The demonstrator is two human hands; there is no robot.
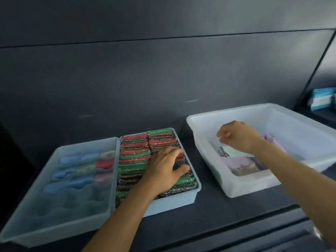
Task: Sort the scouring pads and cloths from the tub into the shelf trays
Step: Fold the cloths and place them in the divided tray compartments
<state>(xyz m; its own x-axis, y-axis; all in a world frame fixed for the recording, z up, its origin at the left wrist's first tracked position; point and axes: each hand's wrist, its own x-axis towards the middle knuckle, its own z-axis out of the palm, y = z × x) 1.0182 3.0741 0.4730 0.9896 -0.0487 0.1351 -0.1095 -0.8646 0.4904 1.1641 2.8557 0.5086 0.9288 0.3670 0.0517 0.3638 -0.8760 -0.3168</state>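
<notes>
1. Dark shelf runs across the whole bottom half, and everything sits on it.
2. White tub sits out at 3 o'clock, well apart from the trays. A few cloths, pinkish and pale, lie flat in its bottom.
3. Left tray, pale blue, is down at 8 o'clock. Rolled cloths in blue, red, pink and yellowish fill its far half. It's kinda blurry.
4. Pad tray touches that one's 3 o'clock side, near dead centre. It's packed tight with scouring pads on edge in red, green and dark glittery rows.
5. Left hand is on the pads toward the tray's 3 o'clock edge. The fingers are bent down and the thumb sits opposite them, pinching a dark pad in the row.
6. Right hand is inside the tub toward its 9 o'clock wall, above the cloths. The fingers are curled, but it's too smeared to tell if it's got anything.
7. Teal-and-white packs sit way off at 2 o'clock.
</notes>
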